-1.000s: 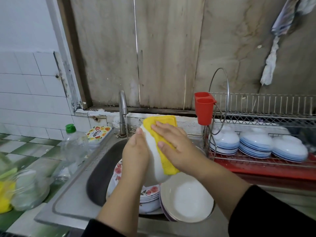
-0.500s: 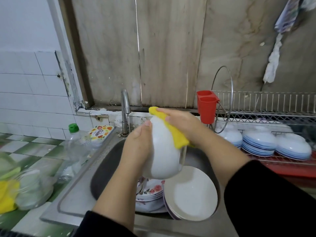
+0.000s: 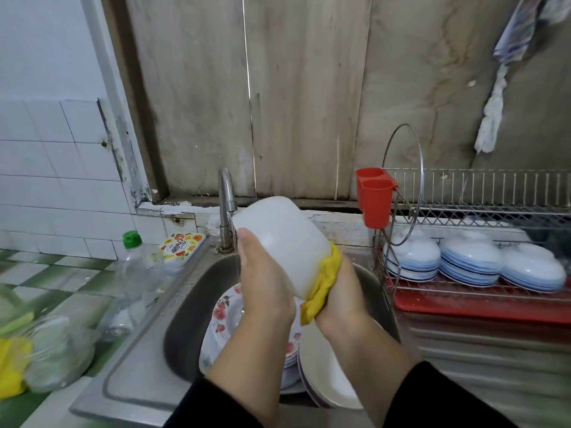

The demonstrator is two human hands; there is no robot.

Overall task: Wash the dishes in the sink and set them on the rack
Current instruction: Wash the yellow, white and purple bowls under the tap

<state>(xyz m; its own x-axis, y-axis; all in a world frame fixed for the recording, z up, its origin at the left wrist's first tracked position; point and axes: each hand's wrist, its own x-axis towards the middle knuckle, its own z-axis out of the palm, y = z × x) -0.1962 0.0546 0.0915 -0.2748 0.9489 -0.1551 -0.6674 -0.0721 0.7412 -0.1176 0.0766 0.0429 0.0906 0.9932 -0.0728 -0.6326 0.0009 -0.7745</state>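
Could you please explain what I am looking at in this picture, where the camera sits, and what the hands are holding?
No machine here: a person wears one wide-angle camera on the head, looking forward and down. The left hand grips a white bowl tipped on its side above the sink. The right hand presses a yellow cloth against the bowl's lower end. A thin stream runs from the faucet. Flowered plates and a plain white plate lie in the sink. To the right, a wire rack holds stacked blue-rimmed bowls and a red cup holder.
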